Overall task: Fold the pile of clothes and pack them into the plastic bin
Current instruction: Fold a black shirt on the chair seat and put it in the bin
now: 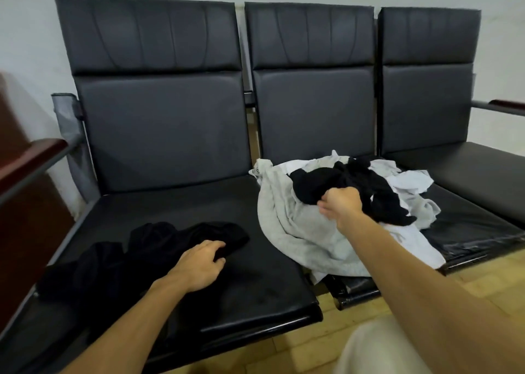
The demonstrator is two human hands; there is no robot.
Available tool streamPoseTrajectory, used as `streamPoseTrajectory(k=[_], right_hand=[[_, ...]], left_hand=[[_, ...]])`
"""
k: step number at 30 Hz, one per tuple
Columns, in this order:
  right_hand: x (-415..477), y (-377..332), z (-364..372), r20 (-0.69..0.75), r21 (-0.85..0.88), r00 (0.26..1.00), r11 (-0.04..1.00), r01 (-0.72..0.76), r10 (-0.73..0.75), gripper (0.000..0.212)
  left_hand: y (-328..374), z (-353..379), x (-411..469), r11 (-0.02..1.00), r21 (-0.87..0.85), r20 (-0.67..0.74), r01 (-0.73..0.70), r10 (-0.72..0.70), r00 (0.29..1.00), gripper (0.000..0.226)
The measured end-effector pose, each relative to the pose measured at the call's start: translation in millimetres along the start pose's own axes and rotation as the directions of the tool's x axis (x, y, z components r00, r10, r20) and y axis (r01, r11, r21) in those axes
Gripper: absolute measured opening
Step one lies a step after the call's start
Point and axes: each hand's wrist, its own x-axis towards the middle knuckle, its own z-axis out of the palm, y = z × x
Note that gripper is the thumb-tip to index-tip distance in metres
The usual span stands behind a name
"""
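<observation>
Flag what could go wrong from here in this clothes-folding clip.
1. The right hand has its grip on the tangled black garment, which lies across the pile; lifting may drag other pieces along.
2. The grey garment hangs over the middle seat's front edge and could slide to the floor.
3. The loose black garment at the left hand lies crumpled, black on black, so its edges may be hard to find.

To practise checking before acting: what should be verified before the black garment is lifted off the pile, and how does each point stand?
1. Right hand grips black garment: ok.
2. Left hand on black cloth, left seat: ok.
3. Bare room on left seat: ok.
4. Garment free of grey cloth: cannot tell.
5. Bin in view: not ok.
</observation>
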Motion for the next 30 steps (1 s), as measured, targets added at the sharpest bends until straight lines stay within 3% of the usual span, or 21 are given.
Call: streamPoseTrajectory(k=[3, 7, 10, 12, 16, 19, 23, 25, 27, 28, 30], right_hand=[[-21, 7, 13, 0.058, -0.207, 0.992, 0.971, 0.12, -0.111, 0.019], [-50, 2, 51, 0.297, -0.354, 0.926, 0.874, 0.332, -0.232, 0.018], [-63, 14, 87, 0.517, -0.478, 0.828, 0.728, 0.491, -0.218, 0.013], [-69, 27, 111, 0.637, -0.537, 0.753, 0.605, 0.587, -0.165, 0.022], [-75, 43, 141, 0.766, -0.548, 0.634, 0.409, 0.73, -0.105, 0.042], [-76, 57, 163, 0.82, -0.518, 0.567, 0.313, 0.796, -0.084, 0.048], [-73, 76, 183, 0.876, -0.47, 0.481, 0.259, 0.843, 0.024, 0.058], [-68, 83, 185, 0.867, -0.498, 0.485, 0.198, 0.844, 0.116, 0.06], [-60, 83, 183, 0.816, -0.564, 0.553, 0.026, 0.825, 0.167, 0.058], [-55, 81, 180, 0.786, -0.6, 0.599, -0.045, 0.799, 0.153, 0.056], [-45, 77, 172, 0.725, -0.677, 0.682, -0.089, 0.731, 0.091, 0.053]], left_hand=[[-12, -8, -9, 0.999, 0.054, -0.048, 0.002, 0.0, 0.999, 0.048], [-31, -30, -26, 0.987, 0.15, -0.21, 0.055, -0.023, 0.977, 0.043], [-54, -44, -40, 0.958, 0.18, -0.298, 0.224, -0.164, 0.94, 0.048], [-74, -52, -51, 0.912, 0.176, -0.316, 0.371, -0.304, 0.899, 0.056], [-103, -57, -63, 0.818, 0.038, -0.206, 0.573, -0.555, 0.806, 0.08], [-125, -60, -65, 0.78, -0.215, -0.177, 0.588, -0.623, 0.762, 0.091], [-137, -60, -61, 0.802, -0.365, -0.192, 0.474, -0.563, 0.804, 0.06], [-137, -59, -59, 0.805, -0.411, -0.178, 0.428, -0.531, 0.829, 0.032], [-131, -60, -58, 0.78, -0.506, -0.137, 0.368, -0.494, 0.859, 0.015], [-126, -60, -58, 0.753, -0.567, -0.092, 0.333, -0.46, 0.883, 0.011], [-114, -62, -62, 0.675, -0.674, 0.075, 0.3, -0.342, 0.937, 0.016]])
